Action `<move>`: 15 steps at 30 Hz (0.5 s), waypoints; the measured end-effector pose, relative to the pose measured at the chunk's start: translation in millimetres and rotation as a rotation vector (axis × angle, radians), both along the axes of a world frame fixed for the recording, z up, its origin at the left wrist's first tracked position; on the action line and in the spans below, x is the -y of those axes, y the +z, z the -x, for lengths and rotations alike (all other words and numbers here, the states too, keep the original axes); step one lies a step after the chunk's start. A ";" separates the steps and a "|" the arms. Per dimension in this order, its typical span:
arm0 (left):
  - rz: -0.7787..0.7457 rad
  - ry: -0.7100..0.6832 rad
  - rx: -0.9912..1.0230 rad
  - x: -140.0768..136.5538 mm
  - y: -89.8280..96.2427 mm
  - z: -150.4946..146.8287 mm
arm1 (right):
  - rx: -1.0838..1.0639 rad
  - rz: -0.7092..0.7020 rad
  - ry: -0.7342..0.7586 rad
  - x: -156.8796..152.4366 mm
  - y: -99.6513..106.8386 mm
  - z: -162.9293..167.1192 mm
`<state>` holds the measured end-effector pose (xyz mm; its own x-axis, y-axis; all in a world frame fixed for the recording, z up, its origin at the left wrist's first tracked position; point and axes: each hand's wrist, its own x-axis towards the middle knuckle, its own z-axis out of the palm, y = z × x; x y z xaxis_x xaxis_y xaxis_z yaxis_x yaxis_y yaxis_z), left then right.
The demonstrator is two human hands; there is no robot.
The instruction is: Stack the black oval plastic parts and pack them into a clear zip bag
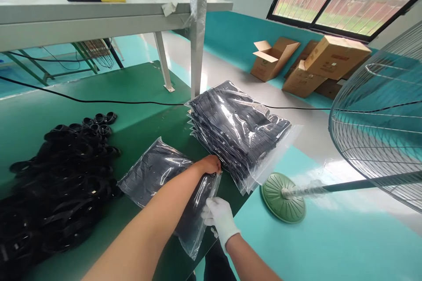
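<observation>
A clear plastic bag (154, 167) full of dark, flat-packed items lies on the green table near its front edge. My bare left hand (210, 165) is closed on the far corner of its zip edge. My right hand (220, 217), in a white glove, pinches that same edge farther down, close to the table's edge. The bag's near corner hangs loose below my hands. Just beyond my left hand rises a stack of similar filled bags (237, 127). My left forearm hides part of the bag, and what the items are is unclear.
A heap of black ring-shaped parts (72, 171) covers the left of the green table (141, 83). A black cable (132, 102) crosses behind. A white shelf (99, 17) stands above. To the right are a wire-cage fan (379, 131), its green base (283, 204) and cardboard boxes (332, 57).
</observation>
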<state>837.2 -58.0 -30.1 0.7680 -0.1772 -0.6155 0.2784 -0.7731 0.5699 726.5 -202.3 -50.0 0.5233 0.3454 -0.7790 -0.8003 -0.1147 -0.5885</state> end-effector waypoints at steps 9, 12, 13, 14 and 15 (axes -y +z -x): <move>0.004 -0.009 -0.017 -1.0 1.5 0.1 | 0.056 0.077 0.004 -9.9 4.0 -11.8; 0.010 -0.001 -0.016 -0.6 1.4 0.4 | 0.055 0.061 0.009 -7.7 3.5 -7.4; 0.011 0.003 -0.015 -0.4 1.2 0.5 | 0.050 0.052 0.016 -6.4 3.4 -5.1; 0.010 0.007 -0.013 -0.3 0.9 0.5 | 0.044 0.046 0.025 -5.0 3.3 -2.6; 0.009 0.010 -0.011 -0.2 0.6 0.6 | 0.038 0.041 0.034 -3.7 3.1 0.1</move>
<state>836.6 -57.8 -29.5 0.7628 -0.1751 -0.6225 0.2926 -0.7651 0.5737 726.4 -198.6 -47.0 0.5416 0.3317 -0.7724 -0.7725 -0.1661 -0.6130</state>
